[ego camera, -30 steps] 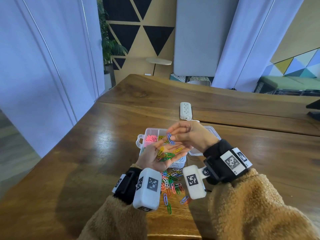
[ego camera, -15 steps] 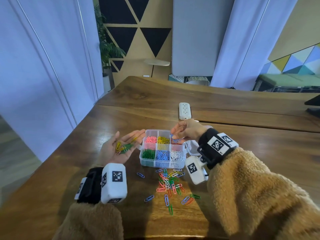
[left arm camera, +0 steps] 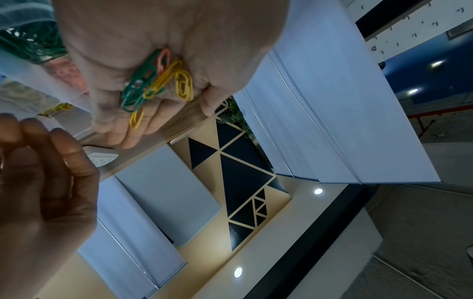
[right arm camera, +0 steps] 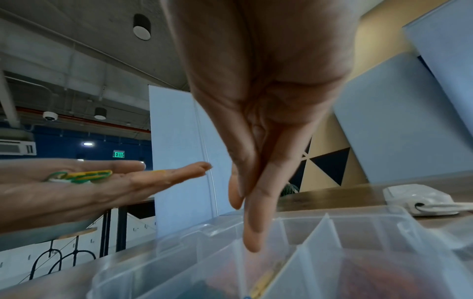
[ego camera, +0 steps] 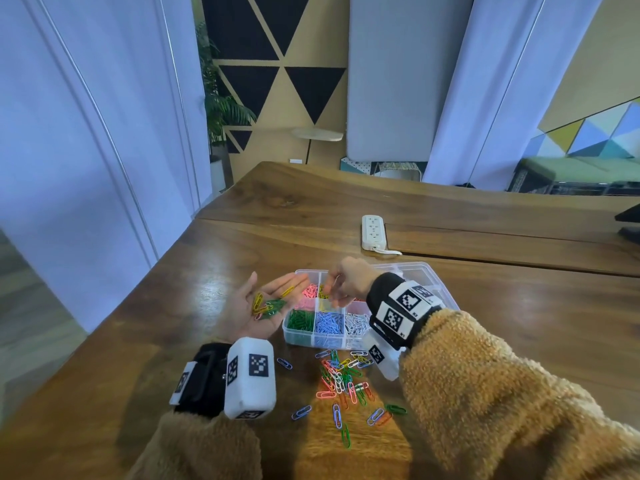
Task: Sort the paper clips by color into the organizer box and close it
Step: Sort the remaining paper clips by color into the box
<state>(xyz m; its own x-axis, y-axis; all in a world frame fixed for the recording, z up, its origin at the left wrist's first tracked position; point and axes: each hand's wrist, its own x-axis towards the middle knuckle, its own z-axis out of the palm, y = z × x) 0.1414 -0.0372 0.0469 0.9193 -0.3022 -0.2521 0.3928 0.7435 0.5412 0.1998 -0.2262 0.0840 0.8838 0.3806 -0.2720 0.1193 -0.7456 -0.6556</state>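
The clear organizer box (ego camera: 300,339) stands open on the wooden table, with green, blue and white clips in its front compartments and pink and yellow ones behind. My left hand (ego camera: 251,322) lies palm up just left of it, fingers straight, carrying several yellow and green clips (ego camera: 268,304) and a pink one (left arm camera: 163,58). My right hand (ego camera: 346,282) hovers over the back middle compartment with its fingers pointing down and pressed together (right arm camera: 249,232). It pinches a thin paper clip (ego camera: 336,282) in the head view; the wrist view hides that clip. Loose mixed clips (ego camera: 343,375) lie in front of the box.
The box's clear lid (ego camera: 420,273) lies open behind my right wrist. A white power strip (ego camera: 373,232) sits further back on the table. A few stray clips (ego camera: 341,419) lie near the front edge. The table's left edge is close to my left arm.
My left hand moved left off the box and laid its palm flat beside it. My right hand took a clip from that palm and carried it down over the box's back compartments.
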